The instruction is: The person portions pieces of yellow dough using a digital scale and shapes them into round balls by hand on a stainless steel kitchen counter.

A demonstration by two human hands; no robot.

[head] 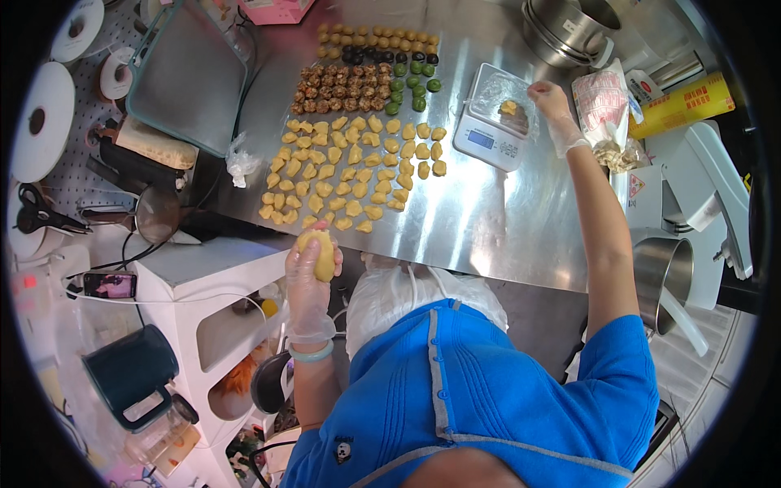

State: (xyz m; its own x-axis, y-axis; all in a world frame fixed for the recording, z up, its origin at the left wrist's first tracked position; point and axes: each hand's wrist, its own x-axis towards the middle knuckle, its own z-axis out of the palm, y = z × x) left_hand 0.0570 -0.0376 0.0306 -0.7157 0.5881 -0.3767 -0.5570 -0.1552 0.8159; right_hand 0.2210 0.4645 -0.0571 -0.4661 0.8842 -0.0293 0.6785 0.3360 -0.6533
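My left hand (312, 268), in a clear plastic glove, grips a large lump of yellow dough (318, 255) near the table's front edge. Gloved as well, my right hand (551, 105) is raised at the right side of a white digital kitchen scale (490, 131). Its fingertips are close together; whether they pinch the plastic film there I cannot tell. On the scale's film-covered plate lies a small piece of yellow dough (509, 107). Rows of similar dough pieces (354, 154) cover the table's left part, below brown chunky balls (341, 89), green balls (418, 91), black balls (371, 56) and tan balls (378, 36).
Stacked steel bowls (552, 36), a plastic bag (601, 104) and a yellow roll of cling film (683, 105) stand along the right. A white stand mixer (701, 183) with a steel bowl (662, 280) is nearer me. A green-rimmed board (186, 79) leans at the left.
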